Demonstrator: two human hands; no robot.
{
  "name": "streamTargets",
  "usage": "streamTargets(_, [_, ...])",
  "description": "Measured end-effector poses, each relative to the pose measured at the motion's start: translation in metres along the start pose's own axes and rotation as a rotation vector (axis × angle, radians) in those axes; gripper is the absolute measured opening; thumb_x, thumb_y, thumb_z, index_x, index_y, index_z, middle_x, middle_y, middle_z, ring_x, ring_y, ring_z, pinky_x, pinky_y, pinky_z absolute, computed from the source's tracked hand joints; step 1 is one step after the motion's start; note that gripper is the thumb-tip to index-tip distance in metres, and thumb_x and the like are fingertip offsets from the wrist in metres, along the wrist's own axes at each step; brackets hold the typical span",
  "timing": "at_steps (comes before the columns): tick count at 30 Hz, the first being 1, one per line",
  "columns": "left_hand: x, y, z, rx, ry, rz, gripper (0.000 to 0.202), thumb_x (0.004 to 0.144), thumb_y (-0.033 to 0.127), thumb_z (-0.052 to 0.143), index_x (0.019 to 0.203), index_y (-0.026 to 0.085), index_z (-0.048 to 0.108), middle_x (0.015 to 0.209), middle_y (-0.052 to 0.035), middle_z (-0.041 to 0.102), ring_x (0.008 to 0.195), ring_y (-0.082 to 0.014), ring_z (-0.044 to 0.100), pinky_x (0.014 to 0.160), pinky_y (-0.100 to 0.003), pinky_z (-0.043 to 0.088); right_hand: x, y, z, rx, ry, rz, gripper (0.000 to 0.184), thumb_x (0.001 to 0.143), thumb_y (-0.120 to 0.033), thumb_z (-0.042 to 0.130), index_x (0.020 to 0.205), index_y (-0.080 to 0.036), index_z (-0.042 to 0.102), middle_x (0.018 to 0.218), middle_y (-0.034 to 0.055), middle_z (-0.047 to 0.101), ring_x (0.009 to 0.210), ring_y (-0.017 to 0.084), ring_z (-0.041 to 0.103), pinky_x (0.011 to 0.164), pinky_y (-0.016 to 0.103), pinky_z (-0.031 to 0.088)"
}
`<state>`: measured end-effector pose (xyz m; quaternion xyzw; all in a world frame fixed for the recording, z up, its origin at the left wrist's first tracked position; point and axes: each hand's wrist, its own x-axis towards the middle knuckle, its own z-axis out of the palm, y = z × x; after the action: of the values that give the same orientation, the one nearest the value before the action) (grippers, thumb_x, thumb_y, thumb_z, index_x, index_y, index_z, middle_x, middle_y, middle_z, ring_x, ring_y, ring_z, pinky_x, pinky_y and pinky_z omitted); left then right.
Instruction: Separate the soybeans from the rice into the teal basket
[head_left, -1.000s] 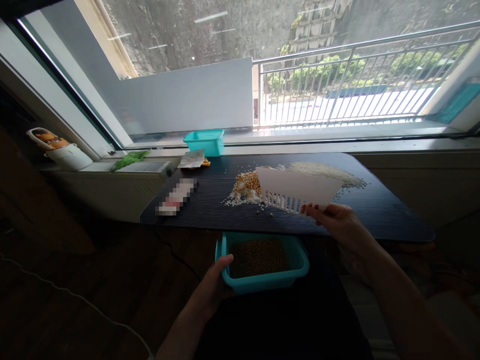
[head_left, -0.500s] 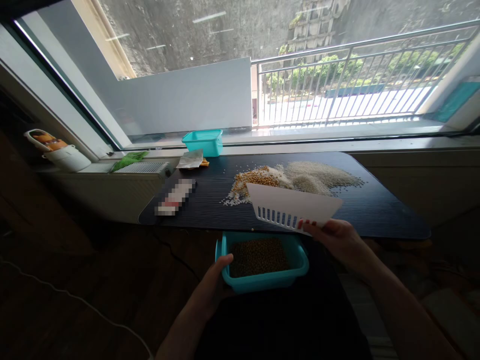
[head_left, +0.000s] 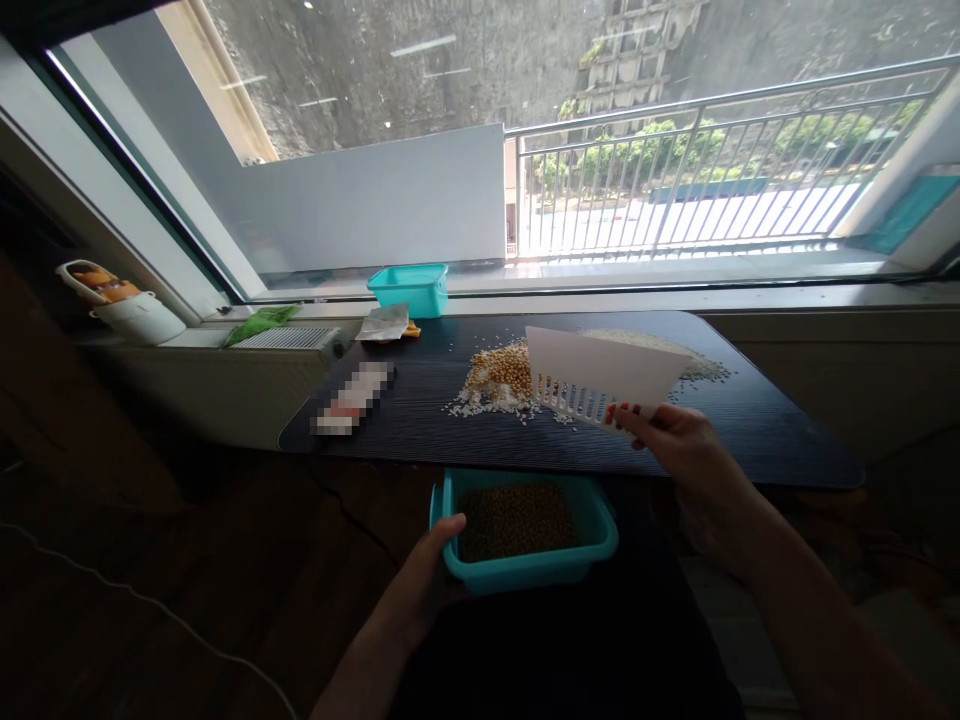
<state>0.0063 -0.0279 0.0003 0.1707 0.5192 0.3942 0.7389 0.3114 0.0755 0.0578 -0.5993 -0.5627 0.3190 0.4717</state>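
My right hand (head_left: 671,435) grips the near corner of a white slotted plastic scoop (head_left: 600,375), held tilted with its slotted edge down on the dark table (head_left: 750,420). The scoop stands just right of a pile of yellow soybeans (head_left: 502,368) mixed with white rice grains (head_left: 487,403). It hides much of a larger rice pile (head_left: 694,360) behind it. My left hand (head_left: 427,580) holds the left rim of a teal tub (head_left: 596,545) half full of soybeans, kept below the table's near edge.
A second teal tub (head_left: 409,288) stands on the window sill behind the table. A crumpled packet (head_left: 384,322) and a blurred flat object (head_left: 352,397) lie at the table's left. A white radiator (head_left: 289,338) and a white pot (head_left: 139,315) are further left. A cable (head_left: 150,600) crosses the floor.
My right hand carried the scoop from the table toward the tub's edge, then back onto the table beside the soybean pile. The left hand and the tub stayed put.
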Motion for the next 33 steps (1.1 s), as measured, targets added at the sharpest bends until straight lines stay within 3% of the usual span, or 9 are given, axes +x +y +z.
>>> streamTargets(10, [-0.002,0.003,0.002,-0.007,-0.008,-0.011,0.066,0.084,0.045,0.062,0.141,0.015,0.046,0.139,-0.0168,0.057,0.125,-0.0331,0.054,0.092,-0.044,0.053,0.006,-0.009,0.011,0.123,-0.072,0.034,0.044,0.055,-0.061,0.079,0.064,-0.019,0.075,0.067,0.0042,0.072,0.059,0.016,0.06,0.05,0.025,0.048])
streamTargets(15, [-0.002,0.004,0.002,-0.001,-0.009,-0.002,0.067,0.085,0.044,0.06,0.142,0.014,0.044,0.14,-0.0167,0.056,0.123,-0.033,0.056,0.091,-0.044,0.054,0.006,-0.009,0.006,0.096,-0.058,0.01,0.046,0.057,-0.064,0.078,0.067,-0.019,0.076,0.065,0.004,0.071,0.054,0.014,0.057,0.049,0.027,0.049])
streamTargets(23, [-0.004,0.002,0.0,-0.005,0.0,0.016,0.067,0.083,0.046,0.064,0.14,0.015,0.047,0.138,-0.017,0.057,0.124,-0.0335,0.056,0.092,-0.044,0.053,0.008,-0.001,0.022,0.07,-0.11,-0.02,0.043,0.062,-0.06,0.076,0.07,-0.017,0.077,0.067,0.0046,0.073,0.057,0.015,0.059,0.049,0.026,0.048])
streamTargets(33, [0.0,0.002,-0.004,-0.009,0.002,0.009,0.062,0.081,0.045,0.066,0.135,0.016,0.053,0.133,-0.0151,0.061,0.123,-0.0326,0.056,0.092,-0.043,0.054,-0.007,-0.01,0.011,-0.02,-0.138,-0.088,0.044,0.068,-0.062,0.071,0.074,-0.019,0.079,0.065,0.004,0.072,0.056,0.016,0.059,0.05,0.026,0.047])
